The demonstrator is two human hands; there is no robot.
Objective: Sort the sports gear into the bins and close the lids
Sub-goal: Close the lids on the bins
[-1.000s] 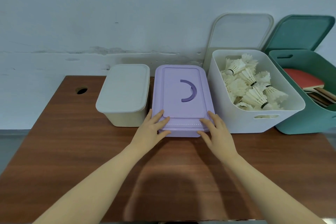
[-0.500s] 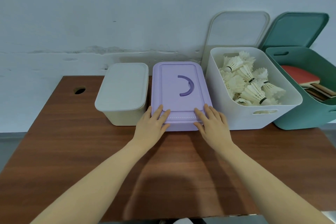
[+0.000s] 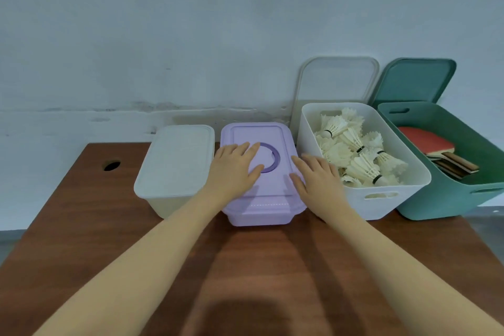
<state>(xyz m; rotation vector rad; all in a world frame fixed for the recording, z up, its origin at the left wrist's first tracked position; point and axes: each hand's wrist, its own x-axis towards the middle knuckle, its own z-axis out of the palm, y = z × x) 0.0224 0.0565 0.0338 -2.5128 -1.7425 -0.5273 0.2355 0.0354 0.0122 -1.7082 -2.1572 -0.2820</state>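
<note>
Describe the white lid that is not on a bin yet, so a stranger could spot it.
Start at the wall behind the table. The white lid leans upright against it, right behind the open white bin of shuttlecocks. The lid leaning beside it is green.

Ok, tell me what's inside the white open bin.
The white open bin holds a pile of white shuttlecocks, heaped toward its right side. The pile covers the bin floor, so anything beneath cannot be seen. Its lid leans on the wall behind.
</note>
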